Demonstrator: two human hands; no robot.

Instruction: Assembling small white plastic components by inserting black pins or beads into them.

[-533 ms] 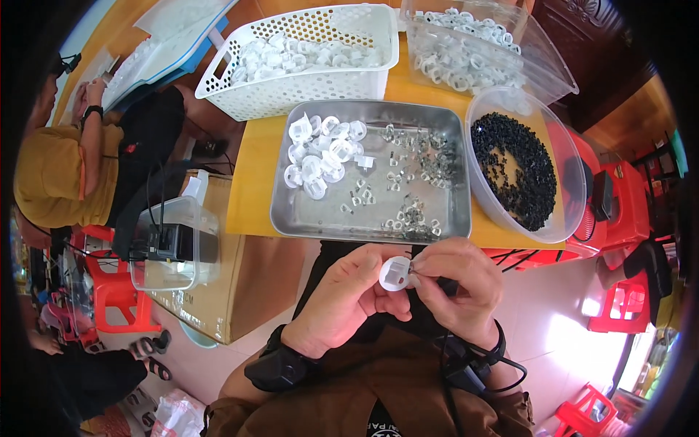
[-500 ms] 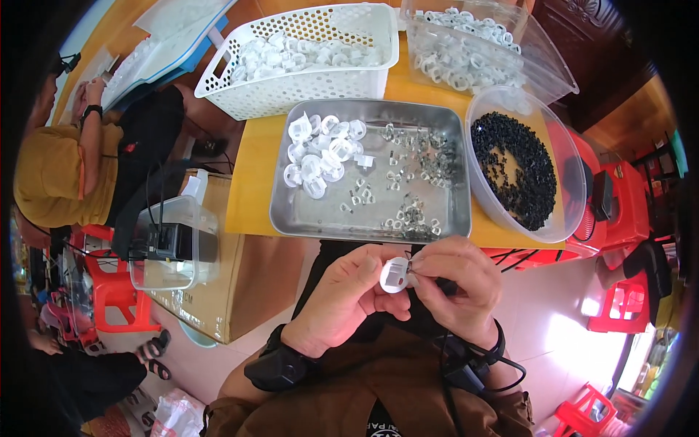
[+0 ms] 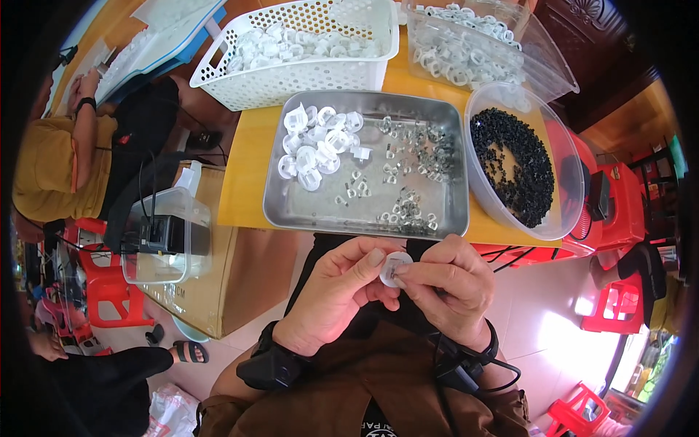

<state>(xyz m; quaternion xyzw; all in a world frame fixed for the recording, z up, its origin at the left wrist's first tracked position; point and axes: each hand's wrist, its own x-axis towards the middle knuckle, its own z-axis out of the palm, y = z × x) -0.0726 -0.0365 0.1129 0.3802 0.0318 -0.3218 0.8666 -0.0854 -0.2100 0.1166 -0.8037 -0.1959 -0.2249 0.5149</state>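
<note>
Just in front of the metal tray point(image 3: 306, 213), my left hand point(image 3: 331, 295) pinches a round white plastic part point(image 3: 390, 272) between thumb and fingers. My right hand point(image 3: 455, 285) has its thumb and forefinger closed against the face of that part. Whatever small piece those right fingertips hold is hidden by them. On the tray's left side lies a pile of similar white round parts point(image 3: 318, 142). Small shiny metal clips point(image 3: 409, 211) are scattered over the right side.
Behind the tray stand a white perforated basket point(image 3: 291, 81) and a clear bin point(image 3: 466, 69), both holding white parts. A clear round tub point(image 3: 571, 197) with small black pieces point(image 3: 535, 197) is at the right. Another person point(image 3: 62, 164) sits at the left, by a cardboard box point(image 3: 218, 269).
My right fingertips have moved left, from the part's edge onto its face. The white part has turned slightly in my left hand. The whole view has shifted a little.
</note>
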